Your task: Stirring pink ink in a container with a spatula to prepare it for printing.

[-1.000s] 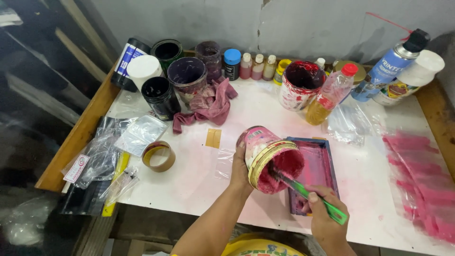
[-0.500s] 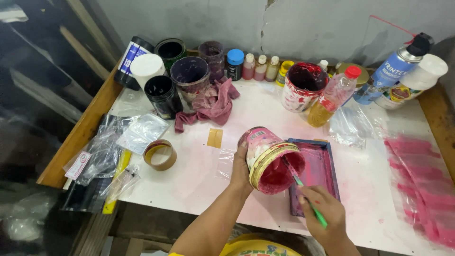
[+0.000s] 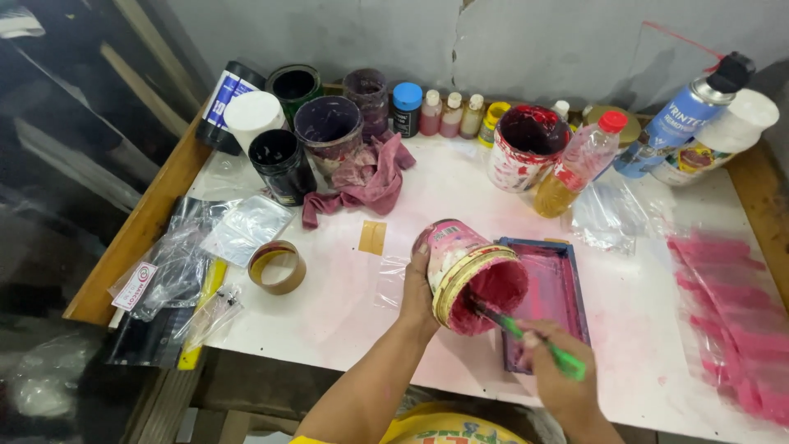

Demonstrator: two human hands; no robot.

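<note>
1. The left hand (image 3: 419, 288) has its grip wrapped round the side of a paint can (image 3: 468, 271), holding it tilted with its open mouth turned toward the person, near the front edge of the desk (image 3: 345, 312)
2. The can is smeared pink on the outside, has a yellowish rim, and is coated inside with thick red-pink paint
3. The right hand (image 3: 559, 382) has its grip clenched on a green-handled tool (image 3: 534, 344), whose far end reaches into the can's mouth; the tip is hidden in the paint
4. Just beside the can, on its right, lies a blue rectangular tray (image 3: 567, 288) stained purple-pink
5. A roll of brown tape (image 3: 278, 267) lies toward the front left of the desk, with clear plastic bags (image 3: 205, 247) near the left edge
6. Along the back edge stand dark jars, small bottles, a red-stained can (image 3: 522, 148) and a blue spray can (image 3: 682, 111); a pink rag (image 3: 370, 177) lies before them
7. Pink-smeared plastic sheets (image 3: 723, 321) lie by the right edge
</note>
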